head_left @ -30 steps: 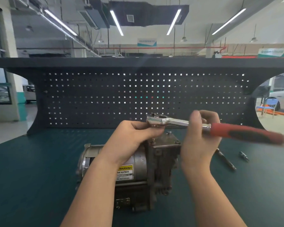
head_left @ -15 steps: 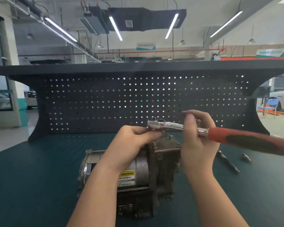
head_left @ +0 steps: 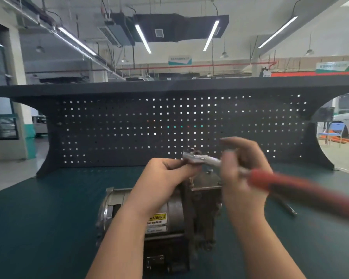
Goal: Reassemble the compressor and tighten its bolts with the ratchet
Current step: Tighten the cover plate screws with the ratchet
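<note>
Near the front edge of the dark green matted workbench [head_left: 48,228] lies the compressor [head_left: 175,220], a dull grey metal cylinder with a yellow warning label and a grimy, ribbed cast end housing. Just above it, the left hand [head_left: 165,178] pinches the shiny steel head of the ratchet [head_left: 199,159]. The right hand [head_left: 242,178] curls round its shaft beside the blurred red grip. If the head sits crooked, it may slip off the bolt. A slim metal tool [head_left: 289,208] lies to the right. Behind stands a black pegboard [head_left: 109,125].
</note>
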### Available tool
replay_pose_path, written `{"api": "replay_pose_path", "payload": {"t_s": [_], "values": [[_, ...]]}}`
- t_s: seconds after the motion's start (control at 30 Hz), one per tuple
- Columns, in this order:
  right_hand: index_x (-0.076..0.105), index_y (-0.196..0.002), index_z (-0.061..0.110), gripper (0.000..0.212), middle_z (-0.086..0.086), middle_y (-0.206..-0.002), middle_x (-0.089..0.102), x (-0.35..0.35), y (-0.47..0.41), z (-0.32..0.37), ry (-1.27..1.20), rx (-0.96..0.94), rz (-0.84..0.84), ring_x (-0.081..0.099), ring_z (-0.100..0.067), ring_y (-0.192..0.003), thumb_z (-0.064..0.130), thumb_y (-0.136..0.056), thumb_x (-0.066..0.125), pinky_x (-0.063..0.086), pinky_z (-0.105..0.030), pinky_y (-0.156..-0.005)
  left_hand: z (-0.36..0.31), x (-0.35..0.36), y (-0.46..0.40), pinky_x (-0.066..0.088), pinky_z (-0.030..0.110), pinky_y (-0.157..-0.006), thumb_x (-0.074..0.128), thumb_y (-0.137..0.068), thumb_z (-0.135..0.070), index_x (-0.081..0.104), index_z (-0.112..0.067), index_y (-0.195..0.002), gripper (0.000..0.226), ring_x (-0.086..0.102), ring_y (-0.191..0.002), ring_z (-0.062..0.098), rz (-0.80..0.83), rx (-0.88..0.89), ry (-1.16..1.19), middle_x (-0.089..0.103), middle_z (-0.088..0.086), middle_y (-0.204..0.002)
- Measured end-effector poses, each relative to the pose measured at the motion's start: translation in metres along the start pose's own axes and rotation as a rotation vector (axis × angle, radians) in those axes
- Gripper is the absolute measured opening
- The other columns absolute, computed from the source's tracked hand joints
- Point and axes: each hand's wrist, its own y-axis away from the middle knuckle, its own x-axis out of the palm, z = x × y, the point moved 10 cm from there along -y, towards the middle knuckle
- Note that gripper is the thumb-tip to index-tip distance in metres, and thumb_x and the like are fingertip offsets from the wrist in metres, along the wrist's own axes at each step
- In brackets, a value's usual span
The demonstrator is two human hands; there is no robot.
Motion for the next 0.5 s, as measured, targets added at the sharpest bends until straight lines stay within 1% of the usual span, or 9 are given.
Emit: {"api": "replay_pose_path", "payload": {"t_s": [0.07,0.13,0.2,0.27,0.3,0.37,0.4,0.43,0.5], "values": [[0.069,-0.086,0.014,0.029,0.014,-0.066,0.051,-0.018,0.006,-0.048,-0.201,0.396,-0.204,0.045,0.004,-0.054,0.04,-0.077,0.06,0.039,-0.017,-0.063,0.001,-0.003,-0.002,0.053,0.018,-0.085,0.078,-0.074,-0.037,0.079,-0.03,-0.092,0.019,0.07,-0.099,0.009,-0.025,0.005,0.017,0.076,-0.003,-0.098],[0.066,-0.086,0.011,0.033,0.009,-0.07,0.052,-0.021,0.019,-0.065,-0.287,0.552,-0.333,0.047,0.002,-0.056,0.043,-0.08,0.06,0.04,-0.023,-0.068,-0.004,-0.001,-0.002,0.051,0.012,-0.078,0.077,-0.074,-0.035,0.079,-0.027,-0.091,0.019,0.07,-0.096,0.008,-0.029,0.018,0.024,0.076,-0.004,-0.096],[0.063,-0.069,0.02,0.026,0.015,-0.06,0.054,-0.016,0.005,-0.033,-0.183,0.317,-0.228,0.049,0.004,-0.055,0.039,-0.084,0.057,0.041,-0.014,-0.064,-0.006,0.0,0.001,0.051,0.013,-0.074,0.077,-0.071,-0.034,0.08,-0.022,-0.09,0.022,0.071,-0.089,0.007,-0.042,0.022,0.048,0.077,-0.002,-0.093],[0.061,-0.052,0.024,0.036,0.018,-0.048,0.05,0.028,-0.003,0.017,0.068,-0.025,0.183,0.05,0.004,-0.05,0.021,-0.087,0.056,0.037,-0.008,-0.055,-0.009,0.002,0.004,0.051,0.019,-0.07,0.082,-0.067,-0.035,0.079,-0.025,-0.079,0.017,0.067,-0.076,0.001,-0.044,0.02,0.044,0.076,-0.008,-0.081],[0.06,-0.046,0.026,0.042,0.015,-0.045,0.045,0.05,0.004,0.042,0.21,-0.234,0.348,0.046,-0.001,-0.048,0.013,-0.086,0.06,0.035,-0.012,-0.052,-0.013,0.003,0.006,0.049,0.019,-0.066,0.084,-0.066,-0.034,0.077,-0.029,-0.069,0.009,0.062,-0.067,-0.004,-0.05,0.036,-0.003,0.071,-0.014,-0.07],[0.065,-0.055,0.023,0.031,0.013,-0.051,0.04,0.059,0.028,0.082,0.287,-0.643,0.333,0.036,-0.006,-0.051,0.019,-0.086,0.065,0.031,-0.027,-0.054,-0.014,0.0,0.006,0.048,0.018,-0.063,0.069,-0.063,-0.022,0.066,-0.027,-0.054,0.01,0.054,-0.062,-0.002,-0.071,0.047,-0.13,0.06,-0.015,-0.059],[0.067,-0.062,0.017,0.025,0.011,-0.054,0.042,0.053,0.035,0.085,0.267,-0.697,0.285,0.036,-0.008,-0.054,0.026,-0.085,0.065,0.031,-0.029,-0.054,-0.009,-0.001,0.004,0.046,0.023,-0.063,0.061,-0.063,-0.016,0.061,-0.026,-0.052,0.015,0.052,-0.063,0.004,-0.069,0.032,-0.135,0.056,-0.012,-0.059],[0.068,-0.067,0.018,0.019,0.013,-0.057,0.044,0.049,0.033,0.077,0.225,-0.641,0.27,0.037,-0.006,-0.056,0.03,-0.082,0.066,0.033,-0.028,-0.055,-0.007,-0.001,0.003,0.045,0.024,-0.063,0.06,-0.067,-0.012,0.059,-0.023,-0.051,0.02,0.05,-0.062,0.009,-0.063,0.019,-0.1,0.055,-0.007,-0.059],[0.068,-0.074,0.027,0.008,0.011,-0.058,0.05,0.027,0.009,0.038,0.085,-0.254,0.177,0.043,-0.002,-0.058,0.033,-0.07,0.063,0.037,-0.021,-0.056,-0.005,0.0,0.003,0.044,0.022,-0.061,0.069,-0.079,-0.01,0.069,-0.017,-0.054,0.026,0.055,-0.06,0.009,-0.064,-0.013,-0.053,0.063,-0.003,-0.062]]}}
